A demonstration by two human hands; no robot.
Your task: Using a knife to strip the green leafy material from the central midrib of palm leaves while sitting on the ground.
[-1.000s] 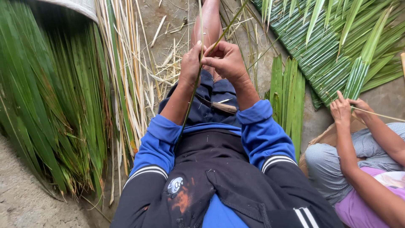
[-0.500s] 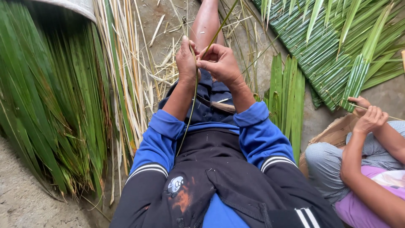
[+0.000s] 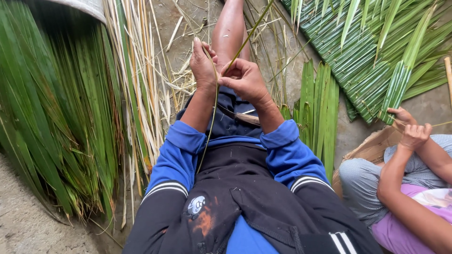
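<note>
co-worker's hands (image 3: 409, 127) lower, off leaf strip (image 3: 214, 117)

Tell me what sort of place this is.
Probably an outdoor spot for hand-working palm leaves: bare concrete ground, a heap of green leaf strips, pale stripped midribs, and cut fronds spread out.

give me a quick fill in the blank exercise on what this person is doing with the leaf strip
1. Both hands, the left hand and right hand, pinch one thin ____ leaf strip.
2. The person's rolled-up sleeves are ____ in colour.
3. The big pile of green leaf blades lies on the person's ____ side.
4. A second person's hands work on the ____ edge of the view.

Missing words: green; blue; left; right
</note>
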